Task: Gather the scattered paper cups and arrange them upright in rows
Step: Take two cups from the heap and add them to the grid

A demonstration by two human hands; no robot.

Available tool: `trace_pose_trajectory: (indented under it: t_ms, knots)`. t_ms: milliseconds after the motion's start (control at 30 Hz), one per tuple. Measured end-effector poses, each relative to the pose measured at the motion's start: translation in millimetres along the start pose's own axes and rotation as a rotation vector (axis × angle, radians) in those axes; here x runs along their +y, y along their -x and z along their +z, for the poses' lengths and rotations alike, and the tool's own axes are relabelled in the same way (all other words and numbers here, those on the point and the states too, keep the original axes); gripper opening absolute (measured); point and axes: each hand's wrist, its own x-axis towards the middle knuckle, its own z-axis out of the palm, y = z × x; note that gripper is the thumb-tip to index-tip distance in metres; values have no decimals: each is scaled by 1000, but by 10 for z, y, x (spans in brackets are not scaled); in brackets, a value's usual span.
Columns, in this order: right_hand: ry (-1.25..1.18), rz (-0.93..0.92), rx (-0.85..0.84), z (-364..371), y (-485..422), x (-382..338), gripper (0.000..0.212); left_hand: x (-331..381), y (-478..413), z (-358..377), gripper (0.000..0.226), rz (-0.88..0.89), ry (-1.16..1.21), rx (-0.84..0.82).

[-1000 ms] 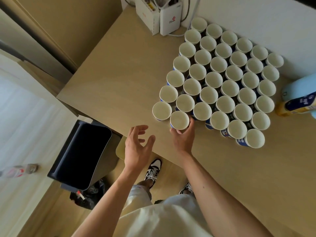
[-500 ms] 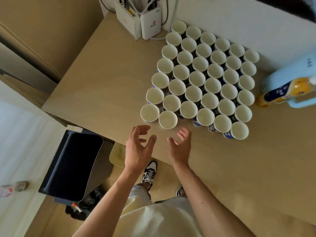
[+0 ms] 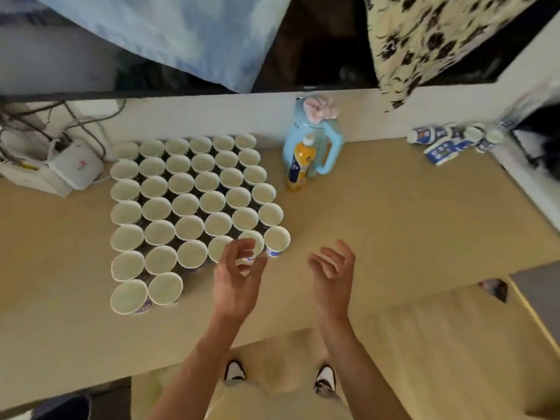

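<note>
Nothing is held by either grip. Seen from the head camera, the left grip is raised with its fingers loosely curled and its thumb spread. It is placed in front of the near right corner of the block of paper cups. Part of a cup is glimpsed between the fingers, and whether that cup is touched cannot be told. The right grip is held near it on the right, with the palm turned inward and the fingers relaxed and partly bent, over bare bench.

The block is set on the left half of the bench. Its cups are stood upright with mouths up, packed rim to rim in straight rows that run back to the wall. The nearest row is made up of only two cups, placed at the left end. A blue print is seen on the side of the corner cup.

More scattered cups are left lying on their sides in the far right corner of the bench, well apart from the block.

A blue jug is stood by the wall to the right of the block, with a pink scrunchie laid on its lid and an orange bottle placed just in front. A white box with cables is seen at the far left. Two shoes are visible below the bench edge.
</note>
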Motion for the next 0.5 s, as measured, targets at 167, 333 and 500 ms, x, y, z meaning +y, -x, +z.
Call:
trace_pose_trajectory:
  t_ms: [167, 333, 500]
  knots:
    - [-48, -63, 8, -584, -356, -353, 59, 416, 127, 824, 23, 63, -16, -81]
    - [-60, -113, 20, -1437, -757, -721, 56, 806, 438, 1792, 20, 111, 17, -154]
    - [-42, -106, 33, -2368, -1047, -943, 38, 1026, 800, 2701, 19, 130, 32, -217]
